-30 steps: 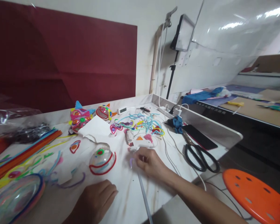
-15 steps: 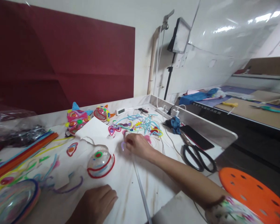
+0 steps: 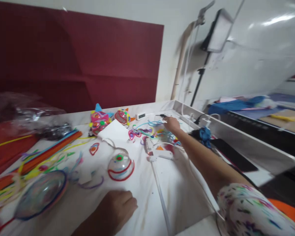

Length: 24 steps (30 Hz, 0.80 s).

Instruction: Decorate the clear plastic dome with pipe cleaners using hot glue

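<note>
Out goes the right hand, low over the far clutter beside a small black tool; whether its fingers are apart or clamped on anything, the blur won't fairly tell. The left hand rests curled on the tabletop, its grip hidden too. Just beyond it sits the clear dome, partly dressed: red trim and one green spot on, much of it bare. At the back, two colourful pieces look far fuller. The glue gun lies unheld.
</note>
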Motion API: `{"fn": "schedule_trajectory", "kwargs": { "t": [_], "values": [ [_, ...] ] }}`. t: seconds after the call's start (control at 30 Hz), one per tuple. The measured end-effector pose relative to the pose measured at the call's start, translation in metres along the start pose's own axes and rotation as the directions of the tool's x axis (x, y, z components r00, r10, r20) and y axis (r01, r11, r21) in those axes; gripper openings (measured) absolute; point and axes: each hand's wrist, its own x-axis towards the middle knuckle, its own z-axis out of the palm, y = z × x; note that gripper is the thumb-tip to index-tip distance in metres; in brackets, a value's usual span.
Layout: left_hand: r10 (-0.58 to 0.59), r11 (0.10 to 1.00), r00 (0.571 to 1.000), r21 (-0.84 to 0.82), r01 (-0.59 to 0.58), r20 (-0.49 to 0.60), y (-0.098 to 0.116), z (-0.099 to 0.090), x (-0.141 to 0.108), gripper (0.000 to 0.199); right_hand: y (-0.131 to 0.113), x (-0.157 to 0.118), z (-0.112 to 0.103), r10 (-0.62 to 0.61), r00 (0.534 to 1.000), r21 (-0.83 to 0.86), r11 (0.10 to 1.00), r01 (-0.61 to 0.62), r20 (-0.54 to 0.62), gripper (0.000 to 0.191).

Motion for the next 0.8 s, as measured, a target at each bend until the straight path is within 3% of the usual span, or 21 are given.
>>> {"fn": "schedule_trajectory", "kwargs": {
  "t": [0.2,0.27,0.5,0.6,0.67,0.73,0.8],
  "values": [
    [0.045,0.998,0.991,0.047,-0.051,0.122,0.003,-0.010,0.004,0.035,0.006,0.016,0.025,0.020,0.996,-0.038,0.999,-0.017,0.085,0.009],
    [0.045,0.997,0.989,0.061,-0.054,0.138,0.005,-0.012,0.005,0.036,0.006,0.017,0.028,-0.018,0.996,-0.032,0.999,0.021,0.088,0.024],
    [0.044,0.995,0.989,0.078,-0.056,0.144,0.009,-0.013,0.007,0.038,-0.005,0.021,0.015,-0.085,0.996,-0.070,0.994,0.085,0.005,0.025],
    [0.042,0.993,0.979,0.098,-0.062,0.201,0.009,-0.014,0.008,0.037,-0.015,0.021,0.002,-0.103,0.995,-0.084,0.991,0.102,-0.013,0.023],
    [0.023,0.991,0.955,0.117,-0.060,0.296,0.010,-0.017,0.013,0.034,-0.017,0.024,-0.006,-0.128,0.992,-0.088,0.988,0.127,-0.005,0.022],
    [0.049,0.990,0.901,0.101,-0.103,0.430,0.011,-0.021,0.019,0.036,-0.012,0.032,-0.009,-0.201,0.980,-0.107,0.974,0.200,0.001,0.019],
    [0.034,0.989,0.863,0.108,-0.102,0.504,0.011,-0.024,0.025,0.036,0.000,0.046,-0.004,-0.245,0.966,-0.111,0.966,0.235,-0.085,0.024]
  ]
}}
